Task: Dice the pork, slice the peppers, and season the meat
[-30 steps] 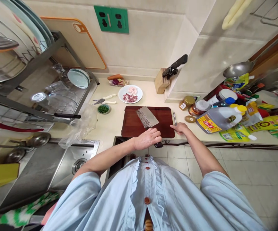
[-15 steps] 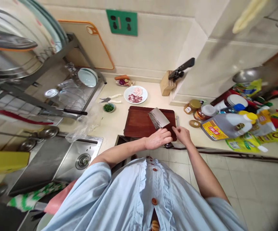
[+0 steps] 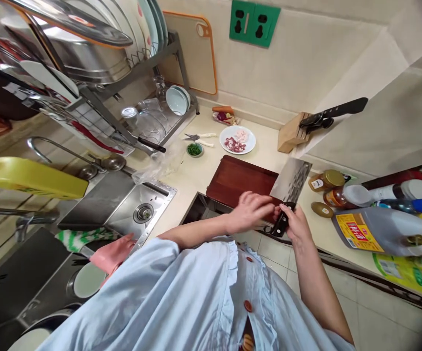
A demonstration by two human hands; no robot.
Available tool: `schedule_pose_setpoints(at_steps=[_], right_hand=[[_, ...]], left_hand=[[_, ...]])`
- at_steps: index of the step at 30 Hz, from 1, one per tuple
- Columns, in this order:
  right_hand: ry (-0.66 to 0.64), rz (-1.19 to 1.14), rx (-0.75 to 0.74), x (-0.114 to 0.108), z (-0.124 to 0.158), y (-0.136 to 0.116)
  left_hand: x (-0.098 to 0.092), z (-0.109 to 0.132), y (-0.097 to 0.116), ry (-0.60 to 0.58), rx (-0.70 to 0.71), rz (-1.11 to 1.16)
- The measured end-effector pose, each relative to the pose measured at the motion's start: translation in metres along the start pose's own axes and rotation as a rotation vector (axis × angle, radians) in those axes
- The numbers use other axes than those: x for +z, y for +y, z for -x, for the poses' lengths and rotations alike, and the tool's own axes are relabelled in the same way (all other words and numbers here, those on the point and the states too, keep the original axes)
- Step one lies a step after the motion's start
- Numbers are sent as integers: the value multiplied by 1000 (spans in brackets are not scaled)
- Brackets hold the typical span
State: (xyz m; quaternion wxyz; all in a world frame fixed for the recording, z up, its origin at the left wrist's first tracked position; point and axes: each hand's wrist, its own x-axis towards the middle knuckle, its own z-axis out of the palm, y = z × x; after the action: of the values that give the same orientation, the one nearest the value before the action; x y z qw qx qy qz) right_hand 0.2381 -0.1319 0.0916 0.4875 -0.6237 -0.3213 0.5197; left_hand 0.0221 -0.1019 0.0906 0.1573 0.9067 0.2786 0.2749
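Broad steel cleaver with a black handle [image 3: 293, 179], gripped firmly by the right hand [image 3: 296, 222] at three o'clock on the red-brown wooden board [image 3: 240, 178].
Left hand [image 3: 251, 213], half-open with no hold visible, lies at ten o'clock of the handle; a slipping grip could nick its fingers. Toward four o'clock, a translucent plastic jug [image 3: 388, 229] wears a yellow label [image 3: 357, 233], its characters unclear.

The cleaver [image 3: 291, 179] hides the right end of the cutting board [image 3: 238, 178], and the left hand [image 3: 250, 213] covers part of the board's near edge. The right hand [image 3: 297, 223] conceals some of the cleaver's handle [image 3: 280, 226]; whether the left hand touches it cannot be told. Right of the board, the view's edge cuts off the jug [image 3: 386, 229]; well left of the board, it crops the yellow bottle [image 3: 35, 179].
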Motion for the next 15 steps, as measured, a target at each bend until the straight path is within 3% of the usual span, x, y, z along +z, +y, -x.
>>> schedule_pose_setpoints(at_steps=[2, 4, 7, 10, 15], right_hand=[[92, 166, -55, -9, 0, 0], [186, 522, -117, -19, 3, 3], [240, 1101, -156, -22, 6, 12], [216, 1410, -136, -12, 7, 22], [160, 1542, -113, 1, -2, 31]], left_hand=[[-3, 26, -36, 160, -276, -26], [-3, 52, -74, 287, -605, -66], [2, 76, -113, 289, -854, -32], [7, 77, -123, 249, -948, 55], [19, 61, -108, 238, -1060, 65]])
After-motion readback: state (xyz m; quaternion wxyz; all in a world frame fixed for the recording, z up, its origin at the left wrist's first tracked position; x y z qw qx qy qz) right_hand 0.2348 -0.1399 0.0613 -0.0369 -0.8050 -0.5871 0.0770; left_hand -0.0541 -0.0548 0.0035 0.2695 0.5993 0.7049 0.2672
